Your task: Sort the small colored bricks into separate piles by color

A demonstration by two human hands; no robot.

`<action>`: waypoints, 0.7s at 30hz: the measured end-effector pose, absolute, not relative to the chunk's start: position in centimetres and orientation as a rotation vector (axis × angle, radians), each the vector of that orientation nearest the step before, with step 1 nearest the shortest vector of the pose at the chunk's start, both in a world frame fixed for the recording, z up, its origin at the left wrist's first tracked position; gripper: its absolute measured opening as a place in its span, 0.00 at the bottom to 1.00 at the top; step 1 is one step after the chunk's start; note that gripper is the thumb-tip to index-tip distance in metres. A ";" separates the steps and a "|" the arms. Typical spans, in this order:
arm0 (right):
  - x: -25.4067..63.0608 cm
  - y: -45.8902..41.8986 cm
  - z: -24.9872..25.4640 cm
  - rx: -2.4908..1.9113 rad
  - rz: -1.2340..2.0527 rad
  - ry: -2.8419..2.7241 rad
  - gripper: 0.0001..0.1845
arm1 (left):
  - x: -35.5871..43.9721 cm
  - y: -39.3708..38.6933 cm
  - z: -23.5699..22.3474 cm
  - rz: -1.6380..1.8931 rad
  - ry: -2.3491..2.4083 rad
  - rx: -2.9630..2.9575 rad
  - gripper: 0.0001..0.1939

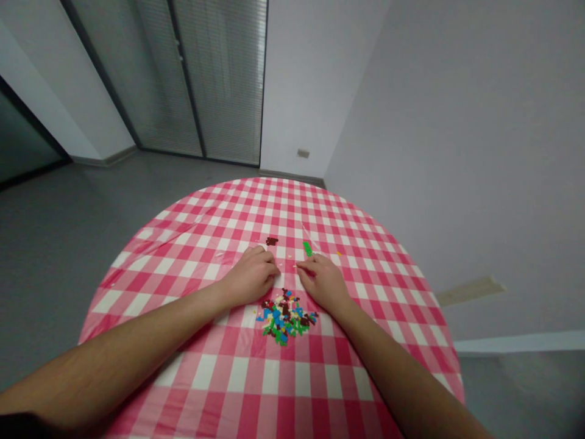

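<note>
On a round table covered with a pink and white checked cloth [192, 366], our two bare hands rest close together, with fingers curled downward. Our left hand [250, 275] is just beside a small dark red cluster of tiny bricks [272, 241], and our right hand [322, 281] is near a flat bright green piece [308, 249]. The fingers of both hands are bent together, but we cannot tell if they clamp any small piece. Just below the hands, toward us, lies a loose heap of tiny blue, green, red and cream plastic bricks [286, 318].
</note>
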State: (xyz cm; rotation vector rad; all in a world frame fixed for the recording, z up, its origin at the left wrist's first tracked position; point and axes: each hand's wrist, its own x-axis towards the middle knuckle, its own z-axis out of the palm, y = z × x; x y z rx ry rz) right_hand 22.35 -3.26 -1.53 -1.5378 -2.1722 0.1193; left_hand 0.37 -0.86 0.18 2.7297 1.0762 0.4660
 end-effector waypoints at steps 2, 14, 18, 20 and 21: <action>22.4 -3.5 -1.6 -1.534 0.106 -2.197 0.10 | 0.4 -0.8 0.1 0.470 1.076 2.731 0.14; 21.2 -3.4 -1.0 -1.623 -0.022 -2.351 0.13 | 0.3 -0.9 0.0 0.462 1.068 2.740 0.14; 21.2 -3.2 -1.1 -1.644 -0.031 -2.369 0.14 | 0.3 -1.0 0.1 0.461 1.063 2.751 0.14; 21.4 -3.2 -1.0 -1.646 -0.003 -2.361 0.15 | 0.3 -1.0 0.1 0.467 1.062 2.749 0.13; 21.6 -3.2 -0.9 -1.638 0.016 -2.345 0.16 | 0.3 -1.0 0.1 0.471 1.056 2.747 0.13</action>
